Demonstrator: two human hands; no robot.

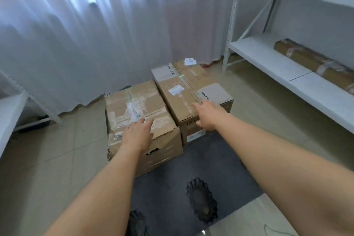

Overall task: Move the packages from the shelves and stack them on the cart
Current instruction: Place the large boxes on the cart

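Two cardboard boxes stand side by side on a dark flat cart deck (pixel 210 159). The left box (pixel 134 105) is worn and heavily taped. The right box (pixel 183 86) is longer, with white labels and printed lettering. My left hand (pixel 138 132) lies flat, fingers straight, on the near top of the left box. My right hand (pixel 206 114) rests with straight fingers on the near top corner of the right box. A long brown wrapped package (pixel 314 63) lies on the lower board of the white shelf (pixel 268 57) at the right.
White curtains (pixel 86 34) hang behind the boxes. Another white shelf unit (pixel 11 109) stands at the left edge. My dark shoes (pixel 202 199) stand on the cart deck, close to the boxes. Tiled floor lies on both sides.
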